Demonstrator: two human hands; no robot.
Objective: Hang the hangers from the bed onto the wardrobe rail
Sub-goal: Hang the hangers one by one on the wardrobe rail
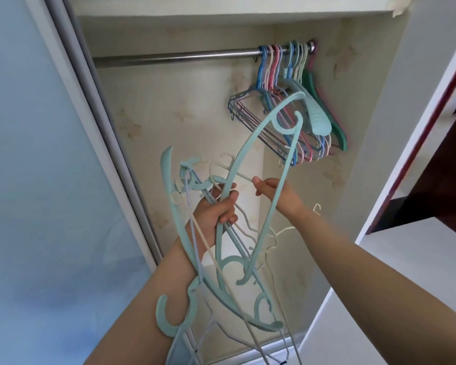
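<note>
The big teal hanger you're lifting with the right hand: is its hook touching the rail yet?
Apart. The head view shows the teal hanger with its hook well below the wardrobe rail, bare back wall between them. The right hand holds it at mid-height.

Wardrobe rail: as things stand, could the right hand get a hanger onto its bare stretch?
Probably yes. The right hand grips one teal hanger below the rail, whose left stretch is bare; hung hangers crowd only the right end. The left hand's bundle may snag it.

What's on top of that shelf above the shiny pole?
Almost nothing shows. The camera looks up at the shelf from below, so its board hides whatever sits on it. Under it, the rail carries coloured hangers bunched at its right end.
</note>
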